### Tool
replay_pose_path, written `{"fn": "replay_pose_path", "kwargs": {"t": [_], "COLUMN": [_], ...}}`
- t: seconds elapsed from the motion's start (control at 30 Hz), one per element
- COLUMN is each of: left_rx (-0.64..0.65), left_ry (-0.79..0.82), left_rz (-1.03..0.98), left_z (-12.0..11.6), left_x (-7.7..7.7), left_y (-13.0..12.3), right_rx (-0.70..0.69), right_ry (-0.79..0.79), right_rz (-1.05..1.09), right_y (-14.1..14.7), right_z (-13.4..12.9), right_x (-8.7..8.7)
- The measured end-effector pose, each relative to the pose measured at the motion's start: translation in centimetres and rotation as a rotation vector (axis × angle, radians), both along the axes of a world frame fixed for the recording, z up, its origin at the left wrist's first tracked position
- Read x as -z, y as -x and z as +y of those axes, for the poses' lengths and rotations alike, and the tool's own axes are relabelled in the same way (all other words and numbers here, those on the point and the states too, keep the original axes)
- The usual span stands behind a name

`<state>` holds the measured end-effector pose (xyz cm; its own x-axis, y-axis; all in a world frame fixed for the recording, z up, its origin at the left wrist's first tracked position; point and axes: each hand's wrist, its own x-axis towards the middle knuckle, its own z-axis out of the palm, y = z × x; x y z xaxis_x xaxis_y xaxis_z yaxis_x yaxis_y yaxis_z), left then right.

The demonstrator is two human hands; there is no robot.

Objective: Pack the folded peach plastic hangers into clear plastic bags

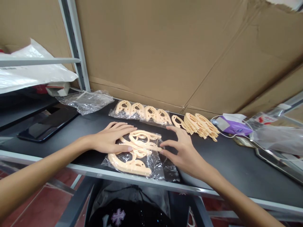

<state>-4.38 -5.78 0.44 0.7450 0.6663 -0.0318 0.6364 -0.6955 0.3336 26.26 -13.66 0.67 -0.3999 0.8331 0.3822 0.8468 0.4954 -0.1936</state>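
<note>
Hangers of peach plastic (pixel 139 146) lie in a clear bag (pixel 157 167) on a black workbench (pixel 224 167); left hand (pixel 110 138) rests flat across them, right hand (pixel 183 151) half open, fingertips (pixel 161 150) at their edge, gripping nothing. Bagged hangers (pixel 142 110) and a loose stack (pixel 201 126) lie beyond, toward the right.

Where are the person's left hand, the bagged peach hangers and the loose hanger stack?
Left hand (pixel 109 138): head view, back of the hand.
Bagged peach hangers (pixel 127 166): head view, lower hanger's curved arm.
Loose hanger stack (pixel 197 126): head view, middle of the stack.
</note>
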Motion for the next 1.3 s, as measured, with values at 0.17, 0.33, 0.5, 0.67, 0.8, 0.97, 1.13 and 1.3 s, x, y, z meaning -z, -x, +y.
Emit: {"fn": "replay_pose_path", "kwargs": {"t": [0.17, 0.33, 0.5, 0.67, 0.8, 0.97, 1.13, 1.3], "left_rx": [0.009, 0.015, 0.001, 0.0, 0.014, 0.004, -0.005, -0.013], "left_ry": [0.004, -0.001, -0.002, -0.012, -0.015, -0.029, -0.035, -0.016], "left_rz": [-0.003, -0.011, -0.018, -0.019, -0.03, -0.041, -0.024, -0.007], "left_z": [0.0, 0.1, 0.2, 0.3, 0.3, 0.3, 0.2, 0.1], "left_x": [0.1, 0.3, 0.4, 0.3, 0.3, 0.4, 0.2, 0.1], "left_y": [-0.1, -0.1, 0.1, 0.1, 0.2, 0.3, 0.2, 0.2], "right_rx": [-0.025, -0.071, -0.075, 0.001, 0.086, 0.188, 0.397, 0.456], "right_ry": [0.106, 0.105, 0.124, 0.151, 0.119, 0.097, -0.066, -0.058], "right_rz": [-0.043, 0.03, 0.125, 0.14, 0.067, 0.11, -0.103, -0.256], "right_y": [0.0, 0.5, 2.7, 1.9, -1.6, -6.3, -7.6, -6.8], "right_z": [0.2, 1.0, 2.5, 2.0, 0.9, 2.8, 6.9, 8.1], "right_x": [-0.4, -0.3, 0.5, 0.7, 0.7, 0.8, 1.2, 1.9]}}
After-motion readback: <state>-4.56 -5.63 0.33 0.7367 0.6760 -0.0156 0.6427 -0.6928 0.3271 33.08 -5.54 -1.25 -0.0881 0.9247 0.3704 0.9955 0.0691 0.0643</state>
